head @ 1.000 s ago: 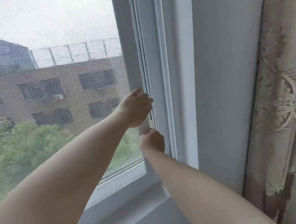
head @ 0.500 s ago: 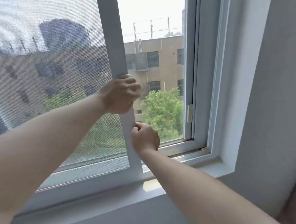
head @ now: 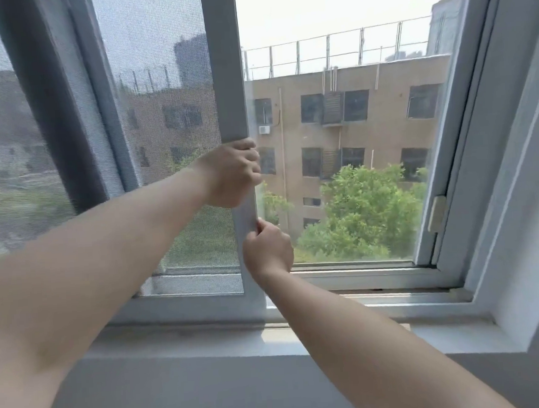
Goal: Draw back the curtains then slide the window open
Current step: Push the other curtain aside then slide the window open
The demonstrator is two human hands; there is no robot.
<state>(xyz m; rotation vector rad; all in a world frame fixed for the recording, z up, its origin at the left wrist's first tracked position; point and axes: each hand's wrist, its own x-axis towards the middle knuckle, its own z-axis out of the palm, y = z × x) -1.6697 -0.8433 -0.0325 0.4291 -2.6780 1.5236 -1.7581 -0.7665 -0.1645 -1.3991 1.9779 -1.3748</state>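
Note:
A sliding sash (head: 226,80) with a white frame and grey mesh stands left of the middle of the window. My left hand (head: 231,174) is wrapped around its right upright at mid-height. Just below, my right hand (head: 267,247) pinches the same upright's edge. To the right of the sash the window gap (head: 338,155) gives a plain view of a tan building and a green tree. No curtain is in view.
The fixed white window frame (head: 466,147) rises on the right, with a small latch plate (head: 436,214) on it. A white sill (head: 348,334) runs along the bottom. A dark upright (head: 44,101) stands behind the mesh at left.
Both hands have slid the sash to the left, from shut against the right frame to near the middle. The gap on the right has widened. The curtain has left the view.

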